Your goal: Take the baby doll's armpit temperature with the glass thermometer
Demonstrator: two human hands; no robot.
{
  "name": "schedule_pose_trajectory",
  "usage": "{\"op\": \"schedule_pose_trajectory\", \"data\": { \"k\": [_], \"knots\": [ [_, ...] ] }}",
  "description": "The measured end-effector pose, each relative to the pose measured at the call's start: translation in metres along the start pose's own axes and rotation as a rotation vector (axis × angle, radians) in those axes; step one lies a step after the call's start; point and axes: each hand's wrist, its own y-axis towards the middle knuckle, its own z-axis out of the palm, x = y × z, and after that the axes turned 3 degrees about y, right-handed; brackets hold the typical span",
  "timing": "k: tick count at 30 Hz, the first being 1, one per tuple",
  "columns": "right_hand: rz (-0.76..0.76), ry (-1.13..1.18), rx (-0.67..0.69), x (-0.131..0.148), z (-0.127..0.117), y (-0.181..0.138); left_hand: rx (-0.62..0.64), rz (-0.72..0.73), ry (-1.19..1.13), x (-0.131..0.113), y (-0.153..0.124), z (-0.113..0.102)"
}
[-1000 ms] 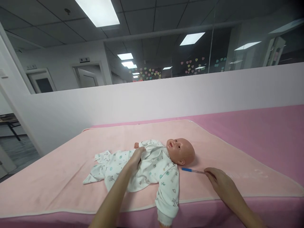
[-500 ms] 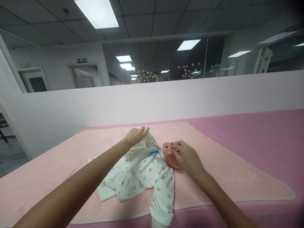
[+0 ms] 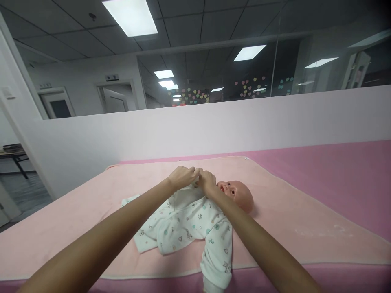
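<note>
A baby doll (image 3: 240,194) in a white printed romper (image 3: 189,221) lies on its back on a light pink blanket (image 3: 293,215), head to the right. My left hand (image 3: 182,177) and my right hand (image 3: 207,182) meet just above the doll's far shoulder, fingertips touching. The left hand's fingers are curled on the romper's far sleeve and lift it. My right hand is pinched closed at the same spot; what it holds is hidden. No blue-tipped stick shows now.
The blanket lies on a darker pink cover (image 3: 342,171) that runs off to the right. A white partition wall (image 3: 214,126) stands right behind it, with glass and office rooms beyond. The floor drops away at the left (image 3: 21,195).
My right hand picked up the blue-tipped stick from beside the doll's head and carried it left to the far shoulder. My left hand moved from the doll's chest up to the far sleeve.
</note>
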Motion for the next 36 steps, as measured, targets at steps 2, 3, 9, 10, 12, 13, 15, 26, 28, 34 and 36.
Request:
{"op": "schedule_pose_trajectory", "data": {
  "k": [2,3,9,10,12,13,15,26,28,34,36],
  "knots": [
    [-0.048,-0.011,-0.020,-0.004,-0.011,0.000,0.009,-0.004,0.000,-0.002,-0.003,0.000],
    [-0.074,-0.015,-0.031,-0.007,-0.017,-0.002,0.015,-0.015,0.000,-0.001,-0.006,0.001],
    [-0.401,0.049,-0.137,-0.046,-0.044,-0.026,0.182,-0.218,-0.025,0.036,-0.028,-0.012],
    [-0.446,0.066,-0.140,-0.053,-0.044,-0.032,0.215,-0.238,-0.041,0.041,-0.034,-0.017],
    [-0.517,0.076,-0.130,-0.063,-0.042,-0.045,0.320,-0.222,-0.099,0.038,-0.048,-0.029],
    [-0.555,0.062,-0.120,-0.067,-0.040,-0.052,0.381,-0.181,-0.137,0.032,-0.055,-0.034],
    [-0.629,0.013,-0.071,-0.070,-0.039,-0.065,0.514,-0.079,-0.190,0.012,-0.069,-0.040],
    [-0.152,0.607,0.052,-0.115,-0.046,-0.052,0.113,-0.547,-0.762,0.009,-0.008,0.033],
    [-0.060,0.816,0.113,-0.131,-0.036,-0.042,0.091,-0.605,-0.730,-0.006,0.007,0.062],
    [0.047,1.217,0.227,-0.159,-0.017,-0.031,0.153,-0.672,-0.689,-0.036,0.015,0.115],
    [0.073,1.250,0.230,-0.160,-0.017,-0.033,0.184,-0.665,-0.684,-0.034,0.011,0.118]
  ]
}}
